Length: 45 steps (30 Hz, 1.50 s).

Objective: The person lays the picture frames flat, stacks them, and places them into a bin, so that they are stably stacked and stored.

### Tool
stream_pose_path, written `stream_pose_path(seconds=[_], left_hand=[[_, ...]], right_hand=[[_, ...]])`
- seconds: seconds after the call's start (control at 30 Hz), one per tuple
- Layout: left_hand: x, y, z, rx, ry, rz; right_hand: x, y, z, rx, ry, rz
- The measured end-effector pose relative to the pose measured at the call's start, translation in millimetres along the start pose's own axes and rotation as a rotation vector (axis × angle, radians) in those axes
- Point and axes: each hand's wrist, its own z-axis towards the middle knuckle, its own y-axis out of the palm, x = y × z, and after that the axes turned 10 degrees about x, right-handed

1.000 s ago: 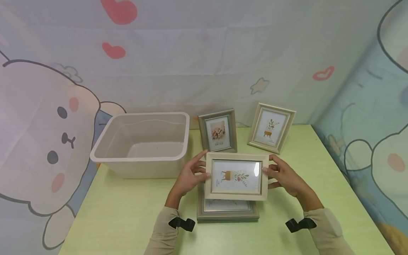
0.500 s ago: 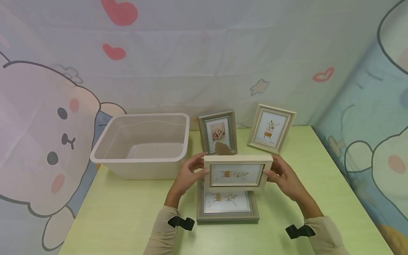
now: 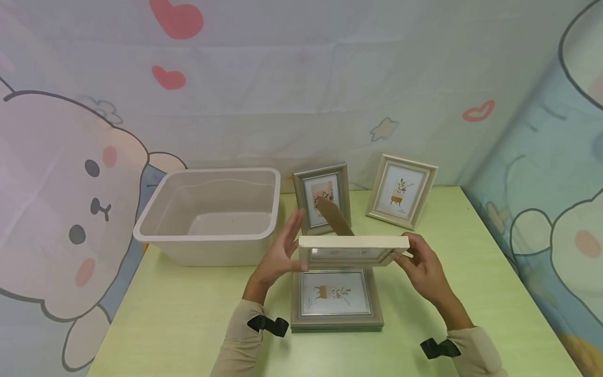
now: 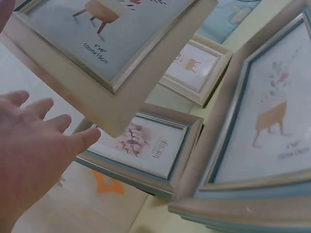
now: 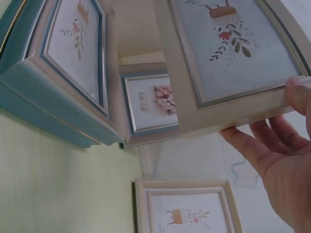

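Note:
A cream picture frame (image 3: 353, 242) is held up above the stack, tilted so its top edge faces the head camera. My right hand (image 3: 426, 269) grips its right end, thumb on the front and fingers behind, as the right wrist view shows. Spread fingers of my left hand (image 3: 278, 254) are beside its left end; in the left wrist view the thumb tip is close to the corner, and contact is unclear. A brown stand leg (image 3: 335, 215) sticks out behind the frame. Below lies a stack of grey-brown picture frames (image 3: 377, 303), the top one face up with a plant print.
Behind the hands, a grey-brown frame (image 3: 322, 198) with a flower photo and a cream frame (image 3: 401, 191) stand upright near the fabric backdrop (image 3: 301, 89). To the left is a beige plastic bin (image 3: 212, 251) on the pale green table (image 3: 188, 314).
The held frame has tipped from face-up to nearly edge-on, and its stand leg has swung into sight. My left fingers have left the frame's edge and straightened.

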Motion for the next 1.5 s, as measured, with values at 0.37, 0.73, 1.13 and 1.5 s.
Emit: stream_pose_path(seconds=[0.37, 0.73, 1.13, 1.5], left_hand=[[19.8, -4.1, 7.6, -0.222, 0.000, 0.064], [30.7, -9.6, 8.9, -0.298, -0.006, 0.228], [32.8, -6.2, 6.0, -0.188, -0.031, 0.419], [27.9, 0.4, 5.0, -0.101, -0.034, 0.314]], right_hand=[[-3.3, -2.6, -1.2, -0.027, -0.077, 0.076], [-6.0, -3.8, -1.1, -0.086, -0.058, 0.111], [-2.8, -6.4, -2.3, -0.046, -0.135, 0.232], [-6.2, -5.1, -2.9, -0.046, -0.072, 0.185]])
